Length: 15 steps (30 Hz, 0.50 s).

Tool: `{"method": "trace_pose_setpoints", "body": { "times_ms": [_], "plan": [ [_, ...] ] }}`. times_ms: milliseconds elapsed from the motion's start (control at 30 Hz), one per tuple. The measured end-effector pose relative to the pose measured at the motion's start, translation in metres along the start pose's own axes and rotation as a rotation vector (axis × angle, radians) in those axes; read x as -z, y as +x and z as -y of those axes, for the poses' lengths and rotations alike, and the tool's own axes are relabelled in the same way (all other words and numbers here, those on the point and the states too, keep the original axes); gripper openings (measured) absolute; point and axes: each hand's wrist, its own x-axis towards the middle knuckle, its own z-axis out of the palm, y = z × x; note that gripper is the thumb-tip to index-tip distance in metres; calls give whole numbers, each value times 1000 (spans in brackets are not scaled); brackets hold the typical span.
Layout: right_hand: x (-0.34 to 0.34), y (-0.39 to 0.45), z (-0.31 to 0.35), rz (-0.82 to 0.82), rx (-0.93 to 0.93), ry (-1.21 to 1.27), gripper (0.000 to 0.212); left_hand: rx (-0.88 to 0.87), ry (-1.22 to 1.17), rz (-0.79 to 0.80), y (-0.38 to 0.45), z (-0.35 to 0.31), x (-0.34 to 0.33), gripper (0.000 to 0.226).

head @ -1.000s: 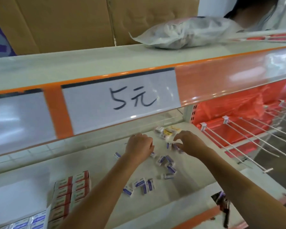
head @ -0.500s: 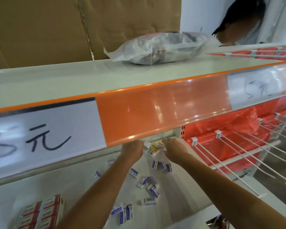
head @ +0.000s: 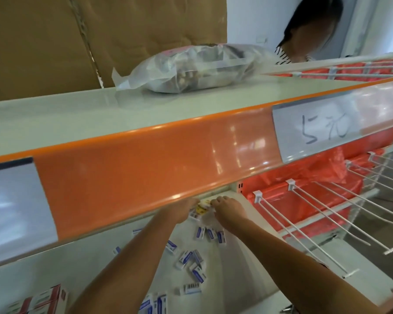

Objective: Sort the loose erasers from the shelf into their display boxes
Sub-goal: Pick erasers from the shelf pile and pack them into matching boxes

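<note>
Since a second ago the view has been swinging right and tipping up, so the orange shelf edge [head: 145, 177] is now covering most of the middle of the frame and both hands are reaching further back under it. Going left to right: at the lower left, a red and white display box [head: 43, 300] is sitting on the lower shelf [head: 89, 264]. Loose erasers [head: 186, 259] in blue and white sleeves are lying scattered across the lower middle, between the two forearms. The left hand [head: 179, 210] is half hidden under the shelf edge, so I can't tell what its fingers are doing. Right beside it, a small yellow and white packet [head: 201, 208] is sitting between the two hands. The right hand [head: 229, 211] is touching it with curled fingers, looking like a pinch on its right end. Up top in the middle, a clear plastic bag [head: 191, 69] is lying on the upper shelf. On the right, white wire hooks [head: 327, 214] are sticking out over red plastic
</note>
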Motion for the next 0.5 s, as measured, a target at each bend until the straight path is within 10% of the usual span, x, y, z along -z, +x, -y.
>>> {"method": "trace_pose_setpoints", "body": {
  "times_ms": [500],
  "plan": [
    [0, -16, -4, -44, 3, 172, 31, -75, 417, -90, -9, 5, -3, 41]
  ]
}}
